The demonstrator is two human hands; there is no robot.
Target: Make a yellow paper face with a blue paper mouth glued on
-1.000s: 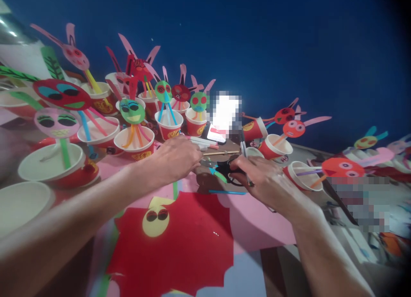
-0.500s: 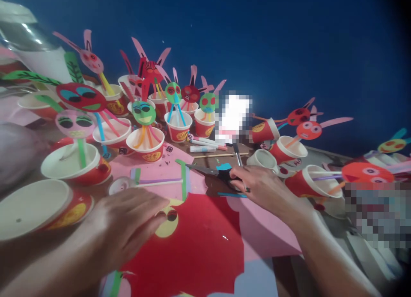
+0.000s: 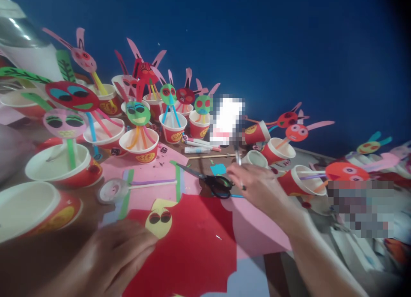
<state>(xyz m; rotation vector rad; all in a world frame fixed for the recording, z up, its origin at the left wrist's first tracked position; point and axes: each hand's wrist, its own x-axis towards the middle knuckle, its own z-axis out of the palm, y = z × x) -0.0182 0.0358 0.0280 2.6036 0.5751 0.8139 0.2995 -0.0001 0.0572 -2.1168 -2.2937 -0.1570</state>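
Observation:
A yellow paper oval (image 3: 158,223) with two dark eyes lies on the red paper (image 3: 192,241). My left hand (image 3: 125,245) rests at its lower left edge, fingers together; whether they pinch the oval is hard to tell. My right hand (image 3: 252,177) is closed around a slim pen-like tool (image 3: 238,154) that points up. Black-handled scissors (image 3: 218,185) lie just left of my right hand, beside a blue paper scrap (image 3: 218,169). Pink paper (image 3: 253,224) is under my right forearm.
Red and white paper cups (image 3: 139,145) with paper animal faces stand in rows at the left and back. More cups (image 3: 278,151) lean or lie at the right. Markers (image 3: 197,150) and a thin stick (image 3: 208,156) lie mid-table. A spoon-shaped piece (image 3: 112,190) is at left.
My left hand has moved down, uncovering more of the yellow oval. My right hand has come off the scissors and now holds the pen-like tool. The view has shifted slightly.

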